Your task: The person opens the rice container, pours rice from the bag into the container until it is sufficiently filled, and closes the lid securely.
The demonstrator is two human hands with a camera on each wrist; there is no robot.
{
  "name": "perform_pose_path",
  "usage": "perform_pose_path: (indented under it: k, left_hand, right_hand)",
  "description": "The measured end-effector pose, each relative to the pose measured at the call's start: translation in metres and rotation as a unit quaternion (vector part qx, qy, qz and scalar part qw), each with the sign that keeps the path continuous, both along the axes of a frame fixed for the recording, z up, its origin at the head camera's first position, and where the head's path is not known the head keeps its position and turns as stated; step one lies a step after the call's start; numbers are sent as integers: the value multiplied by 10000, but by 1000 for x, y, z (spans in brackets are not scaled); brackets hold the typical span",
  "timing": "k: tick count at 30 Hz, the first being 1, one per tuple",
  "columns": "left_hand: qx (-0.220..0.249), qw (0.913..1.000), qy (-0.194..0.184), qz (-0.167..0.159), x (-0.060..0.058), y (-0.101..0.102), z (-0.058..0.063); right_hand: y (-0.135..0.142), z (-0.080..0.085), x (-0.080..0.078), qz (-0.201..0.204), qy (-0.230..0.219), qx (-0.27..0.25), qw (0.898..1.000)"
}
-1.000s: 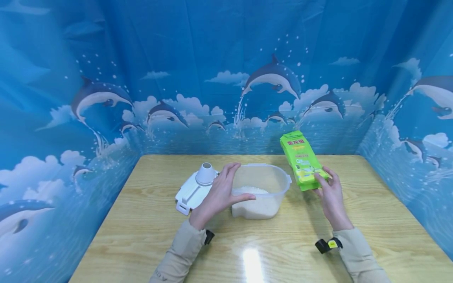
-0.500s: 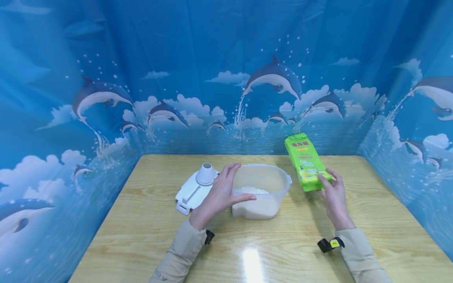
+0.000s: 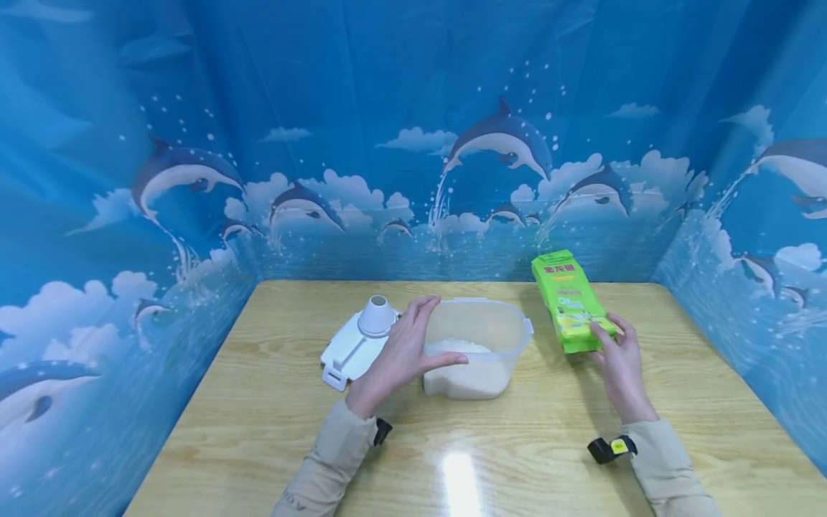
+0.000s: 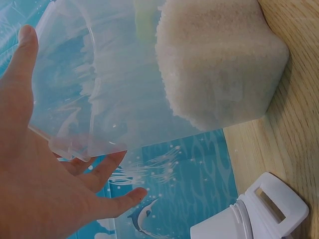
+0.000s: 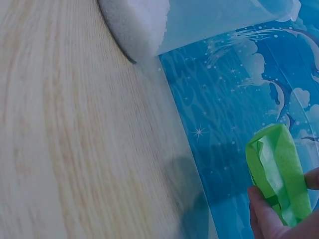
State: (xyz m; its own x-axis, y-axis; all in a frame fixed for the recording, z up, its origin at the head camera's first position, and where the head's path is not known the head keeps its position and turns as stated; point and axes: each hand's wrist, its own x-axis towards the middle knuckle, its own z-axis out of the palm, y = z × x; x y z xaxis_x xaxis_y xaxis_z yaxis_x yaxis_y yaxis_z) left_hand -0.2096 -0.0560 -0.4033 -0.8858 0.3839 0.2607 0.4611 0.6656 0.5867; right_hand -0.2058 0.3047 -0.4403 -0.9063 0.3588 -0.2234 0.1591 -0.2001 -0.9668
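A translucent plastic storage container (image 3: 478, 359), partly filled with white rice (image 4: 214, 59), stands on the table. My left hand (image 3: 397, 352) holds it by the upper left side, thumb along the near rim and fingers around the far side; one fingertip shows through the wall in the left wrist view. To the container's right, my right hand (image 3: 619, 366) grips the lower end of a green packet (image 3: 568, 298) with printed lettering. The packet is tilted away from me, and its folded green end (image 5: 279, 169) faces the right wrist camera. It appears raised above the table.
A white lid (image 3: 352, 352) lies left of the container, partly behind my left hand, with a white cone-shaped cup (image 3: 377, 316) on it. The wooden table (image 3: 517, 459) meets a blue dolphin-print curtain (image 3: 388, 108) at the back and sides.
My right hand has moved to the right and slightly nearer with the green packet, away from the container. The left hand and the container have stayed put.
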Motion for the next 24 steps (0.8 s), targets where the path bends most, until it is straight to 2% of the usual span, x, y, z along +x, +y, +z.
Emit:
perform_pose_path:
  k: [8,24]
  left_hand:
    - [-9,10000,7,-11,0,0,0]
    - [-37,10000,11,-16,-1,0,0]
  right_hand:
    - [2,-3,-1,-9,-121,176,9998]
    - [5,-3,3,14,-153,175,9997]
